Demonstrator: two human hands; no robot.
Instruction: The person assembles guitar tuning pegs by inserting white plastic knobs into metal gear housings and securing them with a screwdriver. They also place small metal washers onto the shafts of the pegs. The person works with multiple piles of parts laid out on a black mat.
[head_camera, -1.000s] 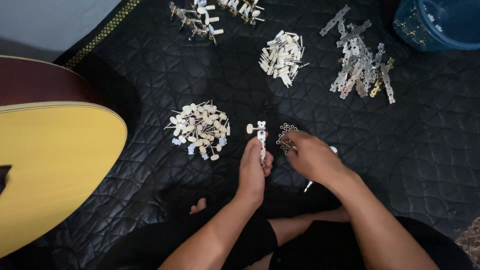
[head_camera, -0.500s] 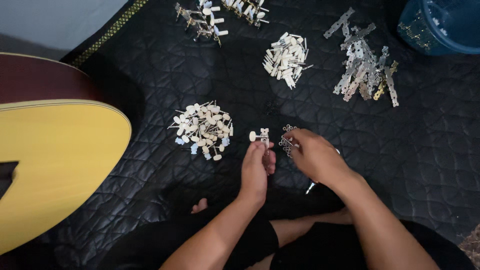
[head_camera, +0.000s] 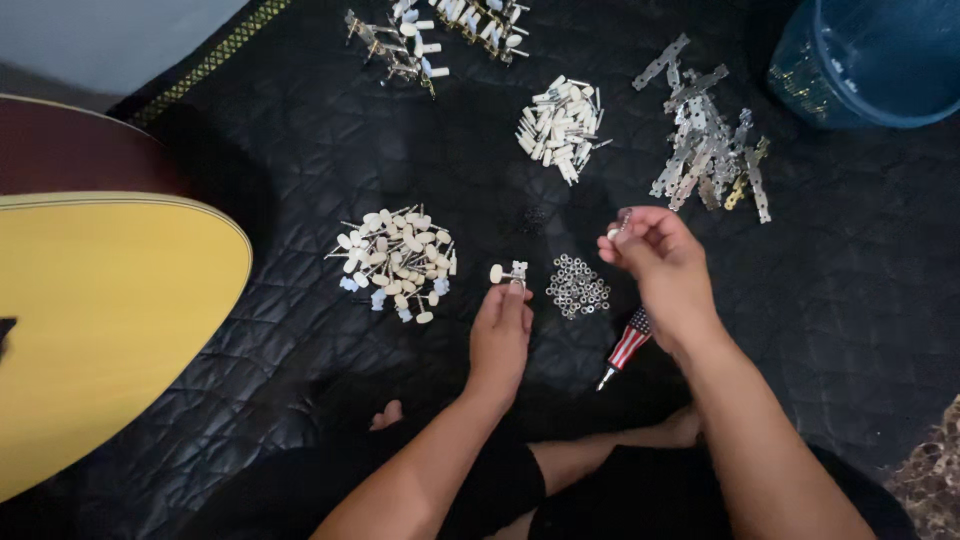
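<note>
Left hand (head_camera: 500, 330) pinches a light, stiff tuner (head_camera: 510, 272) by its post; right hand (head_camera: 655, 255) pinches a tiny washer (head_camera: 622, 220) (slippery, likely).

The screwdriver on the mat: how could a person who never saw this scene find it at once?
Start at the black quilted mat and find the right hand. The screwdriver lies just under its wrist, below the pile of small metal rings. It alone has a handle striped red and white.
</note>
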